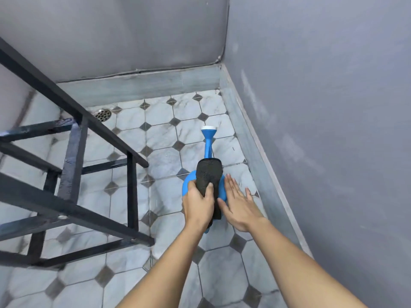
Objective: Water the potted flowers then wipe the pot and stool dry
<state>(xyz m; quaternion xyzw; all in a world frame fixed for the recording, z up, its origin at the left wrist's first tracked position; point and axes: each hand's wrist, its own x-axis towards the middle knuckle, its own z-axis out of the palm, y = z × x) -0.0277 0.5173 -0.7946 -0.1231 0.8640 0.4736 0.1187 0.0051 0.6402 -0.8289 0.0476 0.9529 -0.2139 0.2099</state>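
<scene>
A blue watering can [208, 145] stands on the tiled floor near the right wall, its spout with a white rose pointing away from me. A black cloth [209, 174] lies draped over the top of the can. My left hand [199, 205] grips the near end of the cloth on the can. My right hand [239, 203] hovers flat with fingers spread just to the right of the can, touching or nearly touching its side. The potted flowers are not in view.
A black metal frame [73, 174] with crossbars fills the left side. A round floor drain [102, 114] sits at the back left. Grey walls [322, 107] and a skirting close the corner at the back and right.
</scene>
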